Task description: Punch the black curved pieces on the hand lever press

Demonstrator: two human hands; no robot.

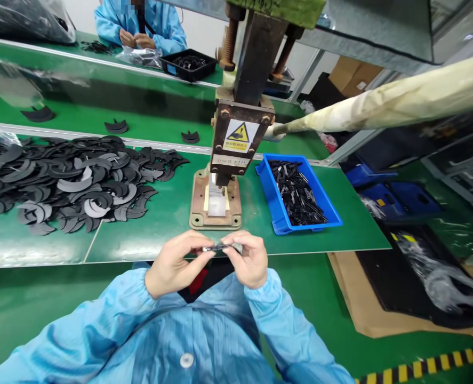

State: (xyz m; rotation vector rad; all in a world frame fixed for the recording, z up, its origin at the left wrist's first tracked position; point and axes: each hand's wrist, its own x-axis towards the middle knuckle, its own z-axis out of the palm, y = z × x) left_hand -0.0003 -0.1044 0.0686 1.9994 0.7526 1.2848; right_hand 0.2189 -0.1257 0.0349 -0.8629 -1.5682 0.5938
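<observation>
Light-blue fabric work jacket [156,341] nearest; bare left hand [180,264] and bare right hand [248,261] gripping one slim black part [219,247]

Filling the near foreground, the jacket is showing a round white button [186,360] at its front. Just beyond it, both hands are gripping the part: the left is pinching one end between thumb and fingertips, the right is pinching the other end, which is showing a greyish patch. The part is lying level between them, near the front edge of the green smooth-topped bench [156,242]. Fingers are hiding its ends, so its full outline cannot be told.

Handling, as judged: the part is looking light and fairly stiff, probably moulded plastic, perhaps slippery on its glossy face and liable to snap if bent. Both ends are offering the surest hold, with light fingertip pressure.

Past the hands, a brown metal press base [196,210] is standing on the bench, carrying a pale block [217,204]. To its right, a blue rectangular plastic bin [278,225] is holding many slender black pieces [296,192]. To its left, a loose heap of matte black crescent pieces [76,181] is spreading over the bench. Above the base, a dark steel press head [242,101] is bearing a yellow triangular warning label [238,135].

Farther back, three black crescent pieces [116,126] are lying apart on a green strip. Beyond, a co-worker in light blue [166,26] is sitting behind a black plastic tray [192,77], hands together.
</observation>
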